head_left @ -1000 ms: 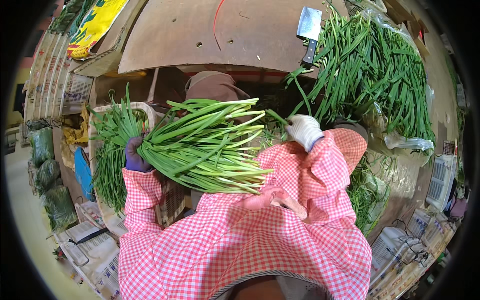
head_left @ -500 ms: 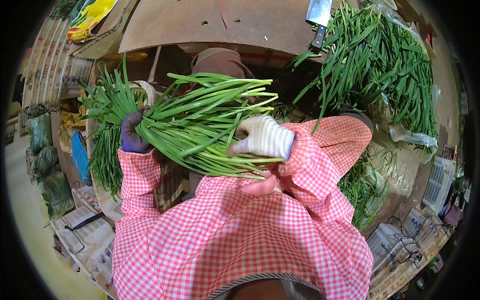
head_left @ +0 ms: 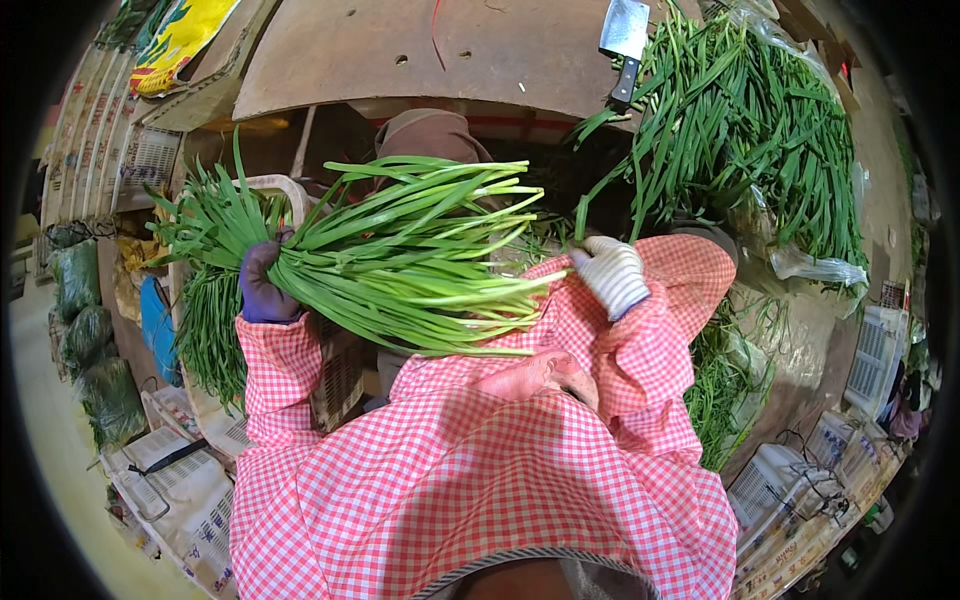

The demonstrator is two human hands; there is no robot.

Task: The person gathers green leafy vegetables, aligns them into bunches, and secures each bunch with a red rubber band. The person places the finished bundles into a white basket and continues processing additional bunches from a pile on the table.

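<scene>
Gripping a bunch of greens (head_left: 400,268) sideways before the checked smock (head_left: 480,450), in the dark-gloved left hand (head_left: 265,283), closed around the leafy end (head_left: 208,230), likely to leave the pale stem ends (head_left: 520,286) free. Apparently pinching one short leaf (head_left: 581,220) in the striped-gloved right hand (head_left: 612,276), near those ends. With a cleaver (head_left: 625,42) well apart, beside heaped greens (head_left: 745,150).

Greens (head_left: 420,270): brightly lit for you; stems pale, leaf edges clear.
Smock (head_left: 380,440): broad, soft shadow across your front; light appears to reach you from above.
Board (head_left: 420,75): evenly lit; you lose detail in the dark beneath.
Knife (head_left: 624,40): blade shows you a pale glare.
Plastic (head_left: 815,268): shiny highlights.
Floor (head_left: 45,400): bright at your left, softly defined.
Crates (head_left: 775,480): bent and less sharp toward your fisheye rim, which ends in black.
</scene>
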